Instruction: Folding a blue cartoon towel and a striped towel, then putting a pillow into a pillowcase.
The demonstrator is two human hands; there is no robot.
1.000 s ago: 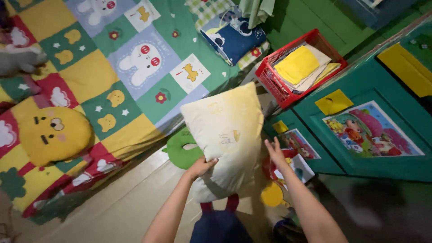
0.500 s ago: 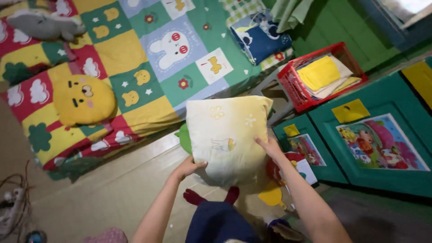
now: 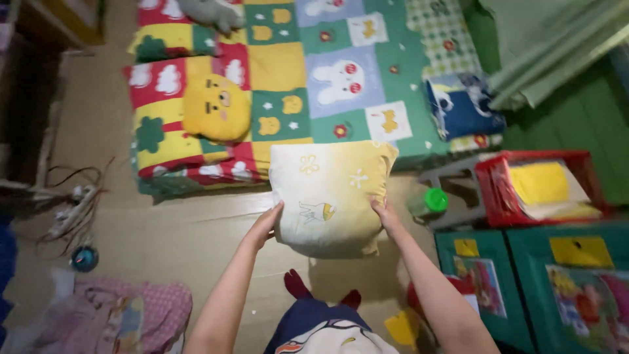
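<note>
While both hands grip it, the pale yellow pillow (image 3: 329, 196) hangs in front of the person, above the wooden floor (image 3: 164, 242) and just short of the patchwork mattress (image 3: 288, 72). The left hand (image 3: 265, 226) clasps the pillow's lower left edge; the right hand (image 3: 385, 216) clasps its lower right edge, fingers curled onto the fabric. A small cartoon print sits near the centre of the pillow face.

To the right, a red basket (image 3: 540, 190) holds a yellow rectangular folder (image 3: 538, 182) on top of pale papers. Below it, two green cabinets (image 3: 524, 282) each carry a yellow rectangular label on top and a colourful picture sticker beneath. A green-capped bottle (image 3: 429, 202) stands beside the basket. A folded blue cloth (image 3: 462, 105) lies at the mattress edge, and a round yellow face cushion (image 3: 216, 108) rests on the mattress.

Compared with the frame half a second earlier, the view has swung left: the basket and cabinets sit nearer the right edge, and the face cushion appears closer to the centre. The two-handed hold on the pillow is unchanged.
</note>
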